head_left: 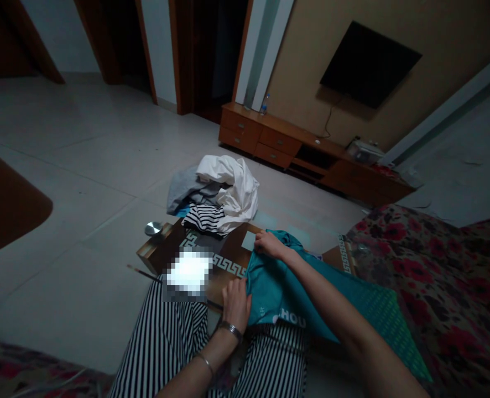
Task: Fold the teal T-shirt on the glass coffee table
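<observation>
A teal T-shirt (286, 287) with white lettering lies across my lap and the low table (149, 251), stretching off to the right. My left hand (236, 303), wearing a bracelet, grips the shirt's near left edge. Further up that same edge, my right hand (269, 245) has its fingers closed on the fabric. Between the two hands the edge is drawn fairly straight. Beyond them, a heap of clothes holds a white garment (243, 190), a grey one (182, 188) and a black-and-white striped one (206, 216).
A blurred bright patch (189, 272) covers part of the tabletop. A round metal piece (153, 228) is at the table's left end. A floral-covered sofa (394, 265) stands at right. Against the far wall is a wooden TV cabinet (278, 146), below a television (369, 63).
</observation>
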Demonstrator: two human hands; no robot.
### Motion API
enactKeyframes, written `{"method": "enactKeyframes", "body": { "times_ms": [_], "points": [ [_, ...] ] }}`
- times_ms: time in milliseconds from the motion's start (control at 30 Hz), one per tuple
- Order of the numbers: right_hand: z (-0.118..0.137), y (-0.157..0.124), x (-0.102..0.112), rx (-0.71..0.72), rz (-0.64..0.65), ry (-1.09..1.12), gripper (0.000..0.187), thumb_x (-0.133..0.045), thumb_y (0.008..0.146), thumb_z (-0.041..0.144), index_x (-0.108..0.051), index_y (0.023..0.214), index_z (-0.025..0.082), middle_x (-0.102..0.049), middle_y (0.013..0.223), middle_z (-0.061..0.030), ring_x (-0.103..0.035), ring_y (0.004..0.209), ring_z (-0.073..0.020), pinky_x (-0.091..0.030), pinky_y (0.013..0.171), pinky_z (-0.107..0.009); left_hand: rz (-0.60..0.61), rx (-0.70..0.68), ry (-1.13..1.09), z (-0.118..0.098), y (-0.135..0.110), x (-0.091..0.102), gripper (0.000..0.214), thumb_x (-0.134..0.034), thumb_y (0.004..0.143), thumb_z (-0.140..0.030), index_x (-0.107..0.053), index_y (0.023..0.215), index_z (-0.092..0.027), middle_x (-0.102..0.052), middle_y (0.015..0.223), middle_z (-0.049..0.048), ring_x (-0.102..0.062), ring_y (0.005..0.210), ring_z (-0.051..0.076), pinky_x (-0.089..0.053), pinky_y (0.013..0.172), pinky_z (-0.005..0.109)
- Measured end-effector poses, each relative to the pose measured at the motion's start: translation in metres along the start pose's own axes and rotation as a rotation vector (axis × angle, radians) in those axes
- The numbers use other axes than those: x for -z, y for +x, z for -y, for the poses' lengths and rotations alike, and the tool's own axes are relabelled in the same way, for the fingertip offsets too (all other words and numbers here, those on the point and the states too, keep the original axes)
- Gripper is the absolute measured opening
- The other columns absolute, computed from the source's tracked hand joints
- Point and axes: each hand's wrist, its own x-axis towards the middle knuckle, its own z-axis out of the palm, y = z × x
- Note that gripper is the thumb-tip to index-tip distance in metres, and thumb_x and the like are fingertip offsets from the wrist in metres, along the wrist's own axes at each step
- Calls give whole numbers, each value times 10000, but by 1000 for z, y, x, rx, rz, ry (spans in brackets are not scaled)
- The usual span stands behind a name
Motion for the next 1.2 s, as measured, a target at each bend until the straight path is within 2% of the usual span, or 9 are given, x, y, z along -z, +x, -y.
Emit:
{"method": "enactKeyframes", "body": {
  "times_ms": [200, 300, 367, 467, 700, 867, 1000, 1100, 1200],
  "points": [
    [-9, 3, -1, 92, 63, 34, 105, -648, 764, 178, -703, 840, 225, -606, 937, -31, -487, 929, -177, -320, 736, -261, 4, -10, 35, 0, -1, 6, 217, -504, 867, -255, -569, 1053, -164, -540, 991, 82, -455, 991, 253, -335, 890, 430],
    [-5, 0, -8, 95, 78, 12, 199, -689, 720, 172, -700, 908, 237, -597, 977, -42, -478, 966, -202, -310, 728, -275, 10, -18, 73, -2, -3, 7, 173, -533, 848, -257, -588, 991, -176, -525, 980, 78, -445, 983, 261, -329, 890, 441],
    [-1, -3, -10, 76, 67, -12, 174, -670, 741, 179, -695, 906, 228, -590, 981, -55, -469, 981, -216, -300, 729, -287, 9, -25, 84, -3, -4, 6, 150, -540, 837, -236, -591, 967, -179, -518, 977, 74, -440, 980, 258, -324, 898, 442],
    [2, -7, -9, 55, 54, -25, 97, -639, 776, 186, -689, 854, 212, -587, 962, -57, -460, 991, -212, -292, 741, -289, 8, -33, 74, -2, -5, 6, 131, -535, 830, -204, -589, 945, -176, -510, 970, 70, -436, 974, 248, -321, 903, 435],
    [1, -4, 4, 45, -36, 23, 106, -645, 779, 172, -676, 874, 210, -596, 982, -46, -460, 996, -196, -291, 774, -285, -12, -29, 63, 0, -8, 5, 81, -533, 815, -176, -572, 886, -176, -501, 955, 56, -430, 952, 235, -322, 905, 425],
    [7, 10, -3, 46, 9, 7, 160, -635, 775, 177, -672, 926, 212, -603, 989, -46, -471, 995, -203, -316, 785, -291, -33, -17, 106, 1, -10, 8, 80, -532, 820, -181, -573, 888, -172, -500, 953, 61, -429, 954, 239, -329, 896, 419],
    [7, 13, -10, 57, 10, 24, 189, -641, 746, 154, -676, 923, 214, -589, 1026, -53, -473, 1000, -204, -331, 811, -297, -51, 26, 141, 0, -11, 10, 128, -563, 827, -263, -582, 909, -168, -506, 976, 75, -432, 967, 254, -339, 876, 423],
    [1, 10, -12, 37, -6, 115, 121, -642, 738, 141, -672, 837, 201, -613, 970, -44, -499, 967, -191, -341, 810, -282, -52, -5, 110, 0, -10, 8, 99, -580, 805, -247, -583, 874, -176, -516, 980, 67, -438, 981, 254, -336, 885, 422],
    [-10, 7, -14, -39, -42, 242, 128, -619, 752, 123, -649, 863, 178, -639, 878, -32, -539, 845, -160, -361, 748, -249, -39, -41, -15, 3, -4, 6, 51, -539, 780, -149, -548, 822, -178, -535, 909, 45, -468, 939, 227, -354, 867, 388]
  ]
}}
